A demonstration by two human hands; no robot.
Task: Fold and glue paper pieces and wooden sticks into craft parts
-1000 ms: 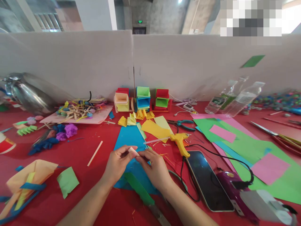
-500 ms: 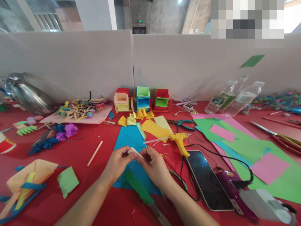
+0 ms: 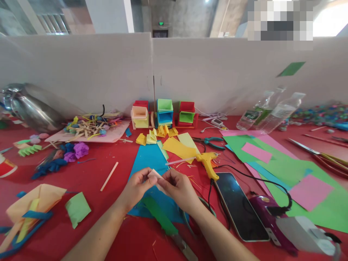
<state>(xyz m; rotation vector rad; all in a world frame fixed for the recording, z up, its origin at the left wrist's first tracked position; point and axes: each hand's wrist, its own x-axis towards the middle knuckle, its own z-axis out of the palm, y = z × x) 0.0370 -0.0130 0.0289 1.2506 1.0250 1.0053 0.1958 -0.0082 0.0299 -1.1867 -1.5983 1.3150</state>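
Note:
Between my hands is a small pale piece (image 3: 156,174), light peach and narrow, perhaps folded paper; its full shape is hidden by my fingers. My left hand (image 3: 140,185) pinches its left end with thumb and forefinger. At the other end, the thumb and fingers of my right hand (image 3: 176,185) close on it. Both hands hover over a blue paper sheet (image 3: 145,159). Below them lies a green-bladed cutter knife (image 3: 163,217). A yellow hot glue gun (image 3: 208,165) rests just beyond my right hand. A thin wooden stick (image 3: 109,176) lies left of my left hand.
A phone (image 3: 240,206) and a purple power strip (image 3: 272,221) lie at the right, with a black cable. Behind stand colourful paper boxes (image 3: 165,112), folded yellow papers (image 3: 163,131) and pliers (image 3: 214,142). Scissors (image 3: 312,152), bottles (image 3: 281,112) and a metal jug (image 3: 38,108) flank the sides.
My fingers have shifted slightly on the pale piece, and it is turned a little so more of its face shows. The surrounding things have stayed in place.

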